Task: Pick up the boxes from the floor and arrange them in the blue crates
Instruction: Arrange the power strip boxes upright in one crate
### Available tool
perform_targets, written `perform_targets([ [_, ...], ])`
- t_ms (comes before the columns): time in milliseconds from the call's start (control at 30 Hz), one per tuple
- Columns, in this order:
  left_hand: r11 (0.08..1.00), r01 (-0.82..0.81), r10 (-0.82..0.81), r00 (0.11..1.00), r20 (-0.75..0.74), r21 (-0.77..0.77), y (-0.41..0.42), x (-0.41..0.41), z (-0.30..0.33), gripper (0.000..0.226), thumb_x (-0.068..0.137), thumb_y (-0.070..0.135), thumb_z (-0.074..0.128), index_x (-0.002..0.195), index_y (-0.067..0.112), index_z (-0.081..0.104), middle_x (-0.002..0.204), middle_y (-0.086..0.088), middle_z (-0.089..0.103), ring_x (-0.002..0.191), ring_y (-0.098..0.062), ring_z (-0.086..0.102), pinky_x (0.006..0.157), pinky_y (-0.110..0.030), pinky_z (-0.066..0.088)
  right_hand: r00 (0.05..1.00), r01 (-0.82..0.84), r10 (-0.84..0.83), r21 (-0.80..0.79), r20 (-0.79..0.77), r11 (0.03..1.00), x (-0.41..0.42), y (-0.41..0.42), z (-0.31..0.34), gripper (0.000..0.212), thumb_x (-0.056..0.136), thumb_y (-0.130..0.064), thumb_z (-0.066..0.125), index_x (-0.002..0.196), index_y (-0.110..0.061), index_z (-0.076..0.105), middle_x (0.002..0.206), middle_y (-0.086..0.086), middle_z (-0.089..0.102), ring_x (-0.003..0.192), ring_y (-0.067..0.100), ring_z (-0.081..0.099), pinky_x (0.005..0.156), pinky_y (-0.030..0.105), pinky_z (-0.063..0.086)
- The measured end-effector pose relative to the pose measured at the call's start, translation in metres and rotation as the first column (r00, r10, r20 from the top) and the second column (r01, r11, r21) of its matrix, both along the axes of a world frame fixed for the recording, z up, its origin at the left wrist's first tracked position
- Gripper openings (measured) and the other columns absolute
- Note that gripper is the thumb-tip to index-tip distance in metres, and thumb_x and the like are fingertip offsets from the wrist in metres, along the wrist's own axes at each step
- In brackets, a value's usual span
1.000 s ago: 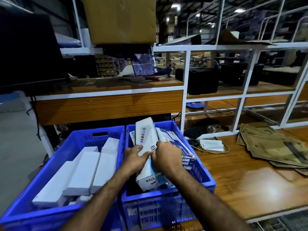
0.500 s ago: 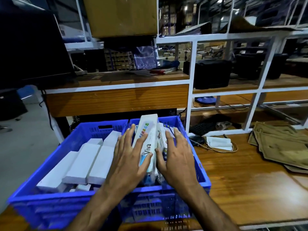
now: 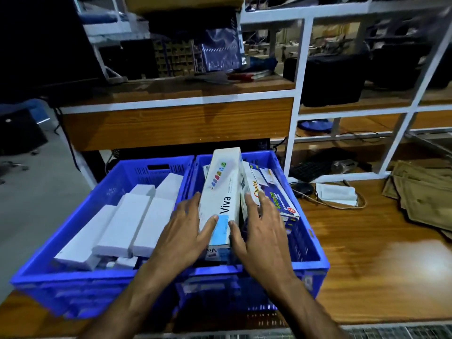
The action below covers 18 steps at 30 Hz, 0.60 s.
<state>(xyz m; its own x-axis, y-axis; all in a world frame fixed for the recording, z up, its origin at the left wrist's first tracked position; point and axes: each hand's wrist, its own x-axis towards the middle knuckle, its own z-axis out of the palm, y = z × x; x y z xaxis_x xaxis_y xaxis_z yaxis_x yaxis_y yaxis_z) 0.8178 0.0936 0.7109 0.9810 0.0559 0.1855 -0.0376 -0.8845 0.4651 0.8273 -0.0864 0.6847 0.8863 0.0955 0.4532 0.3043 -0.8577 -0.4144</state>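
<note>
Wooden bench (image 3: 367, 253) under two blue crates: my left hand (image 3: 186, 228) and right hand (image 3: 261, 231), fingers straight, press either side of the Viva box (image 3: 221, 189) tilted in the right crate (image 3: 305, 236); white boxes (image 3: 127, 223) fill the left crate (image 3: 73, 272); shelving (image 3: 297, 111) beyond.

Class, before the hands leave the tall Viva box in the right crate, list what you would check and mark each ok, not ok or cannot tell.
1. Viva box is inside the right crate: ok.
2. Left hand and right hand flank it with straight fingers: ok.
3. Box lies flat: not ok, it leans up above the rim.
4. It stays put when released: cannot tell.
5. Choice box beside it is settled: cannot tell.
6. Left crate boxes are laid in rows: ok.
</note>
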Motion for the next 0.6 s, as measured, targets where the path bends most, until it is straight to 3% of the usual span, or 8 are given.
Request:
perform_targets([
  [67, 0.988, 0.039, -0.053, 0.994, -0.093, -0.15, 0.004, 0.011, -0.002, 0.068, 0.098, 0.061, 0.044, 0.154, 0.031, 0.021, 0.15, 0.013, 0.04, 0.14, -0.013, 0.04, 0.106, -0.031, 0.04, 1.0, -0.007, 0.007, -0.04, -0.014, 0.999, 0.006, 0.01, 0.0, 0.066, 0.096, -0.05, 0.045, 0.151, -0.016, 0.034, 0.155, 0.014, 0.034, 0.142, 0.031, 0.031, 0.116, 0.042, 0.032],
  [133, 0.964, 0.043, -0.102, 0.971, -0.216, -0.264, 0.009, 0.023, -0.004, 0.068, 0.099, 0.057, 0.046, 0.155, 0.029, 0.018, 0.142, 0.025, 0.035, 0.138, -0.011, 0.043, 0.098, -0.022, 0.037, 0.999, -0.013, 0.011, -0.078, -0.032, 0.997, 0.014, 0.022, 0.0, 0.064, 0.098, -0.051, 0.043, 0.151, -0.016, 0.035, 0.154, 0.013, 0.037, 0.138, 0.03, 0.037, 0.112, 0.041, 0.037],
  [267, 0.94, -0.027, -0.112, 0.917, -0.383, -0.341, 0.02, 0.057, -0.013, 0.076, 0.096, 0.059, 0.052, 0.155, 0.026, 0.018, 0.146, 0.008, 0.051, 0.124, -0.017, 0.058, 0.099, -0.029, 0.048, 0.994, -0.03, 0.016, -0.122, -0.111, 0.992, 0.025, 0.041, 0.001, 0.059, 0.1, -0.049, 0.039, 0.151, -0.021, 0.036, 0.152, 0.007, 0.04, 0.136, 0.028, 0.039, 0.11, 0.04, 0.038],
  [367, 0.909, -0.061, -0.151, 0.874, -0.462, -0.413, 0.029, 0.076, -0.018, 0.07, 0.092, 0.057, 0.057, 0.148, 0.028, 0.026, 0.129, 0.009, 0.06, 0.098, -0.013, 0.067, 0.073, -0.025, 0.055, 0.988, -0.03, 0.015, -0.098, -0.154, 0.995, 0.03, 0.048, 0.001, 0.054, 0.099, -0.046, 0.04, 0.149, -0.026, 0.039, 0.153, 0.004, 0.038, 0.137, 0.025, 0.035, 0.107, 0.038, 0.04],
  [500, 0.858, -0.132, -0.166, 0.843, -0.511, -0.496, 0.037, 0.088, -0.02, 0.084, 0.079, 0.065, 0.061, 0.147, 0.03, 0.028, 0.139, 0.006, 0.055, 0.115, -0.017, 0.061, 0.1, -0.036, 0.049, 0.98, -0.015, 0.004, -0.052, -0.197, 0.999, 0.037, 0.05, 0.006, 0.053, 0.095, -0.05, 0.038, 0.143, -0.028, 0.047, 0.145, 0.003, 0.044, 0.136, 0.022, 0.04, 0.103, 0.036, 0.042],
  [600, 0.807, -0.19, -0.154, 0.846, -0.511, -0.559, 0.036, 0.088, -0.018, 0.101, 0.056, 0.079, 0.063, 0.143, 0.037, 0.035, 0.138, 0.002, 0.054, 0.121, -0.023, 0.059, 0.105, -0.044, 0.047, 0.972, -0.01, -0.005, -0.06, -0.235, 0.998, 0.043, 0.046, 0.018, 0.046, 0.096, -0.053, 0.037, 0.134, -0.032, 0.051, 0.129, -0.004, 0.055, 0.118, 0.02, 0.056, 0.087, 0.036, 0.048],
])
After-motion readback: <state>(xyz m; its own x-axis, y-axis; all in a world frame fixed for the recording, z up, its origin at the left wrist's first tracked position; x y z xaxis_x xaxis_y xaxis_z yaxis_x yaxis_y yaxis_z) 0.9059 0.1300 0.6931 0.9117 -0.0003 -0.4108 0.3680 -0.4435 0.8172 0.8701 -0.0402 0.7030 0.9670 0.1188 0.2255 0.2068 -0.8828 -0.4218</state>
